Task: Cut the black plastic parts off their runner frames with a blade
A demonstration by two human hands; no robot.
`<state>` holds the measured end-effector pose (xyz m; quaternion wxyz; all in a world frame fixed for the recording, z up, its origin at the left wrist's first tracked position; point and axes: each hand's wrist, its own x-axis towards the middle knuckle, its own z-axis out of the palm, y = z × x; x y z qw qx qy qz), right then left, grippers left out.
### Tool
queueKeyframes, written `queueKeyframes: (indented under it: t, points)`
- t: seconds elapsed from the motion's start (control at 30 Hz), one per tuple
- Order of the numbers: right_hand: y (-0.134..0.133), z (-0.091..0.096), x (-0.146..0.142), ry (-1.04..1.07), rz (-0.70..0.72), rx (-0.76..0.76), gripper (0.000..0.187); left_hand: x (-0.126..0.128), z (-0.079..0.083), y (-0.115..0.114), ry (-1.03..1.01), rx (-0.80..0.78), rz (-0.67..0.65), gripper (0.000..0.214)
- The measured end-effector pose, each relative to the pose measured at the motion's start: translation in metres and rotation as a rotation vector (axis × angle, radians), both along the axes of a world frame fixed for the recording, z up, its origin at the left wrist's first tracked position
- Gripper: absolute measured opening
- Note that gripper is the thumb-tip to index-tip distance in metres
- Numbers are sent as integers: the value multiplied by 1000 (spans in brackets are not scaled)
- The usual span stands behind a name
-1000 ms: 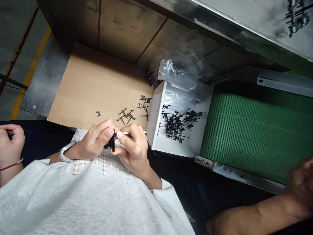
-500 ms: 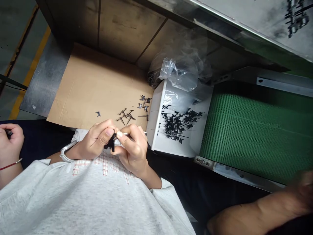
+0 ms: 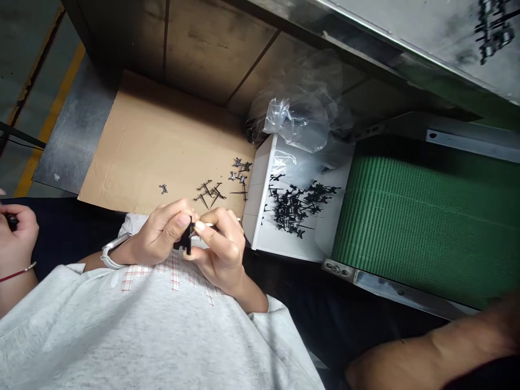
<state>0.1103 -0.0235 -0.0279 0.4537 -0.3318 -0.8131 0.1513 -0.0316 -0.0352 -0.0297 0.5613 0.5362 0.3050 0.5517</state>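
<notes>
With a flat, black, notched piece [image 3: 184,242] pinched in the left hand [image 3: 162,233], left of the white open-topped bin [image 3: 259,189], and a slender, mostly hidden metallic item [image 3: 194,233] apparently gripped in the right hand [image 3: 223,244], best to brace firmly and work lightly, avoiding slips.
</notes>
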Motion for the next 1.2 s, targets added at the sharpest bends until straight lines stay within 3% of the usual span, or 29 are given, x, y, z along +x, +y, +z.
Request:
queueKeyframes:
  t: [0.57,1.0,1.2]
  points:
    - [0,3,2,-24,11,-15,36,-3,1,-1,43,11,35,29]
    - [-1,-2,-2,-31,-82,34,30,-2,-2,-1,22,5,35,29]
    - [0,-6,-3,49,53,-143,33,-6,-7,0,-107,-199,-34,30]
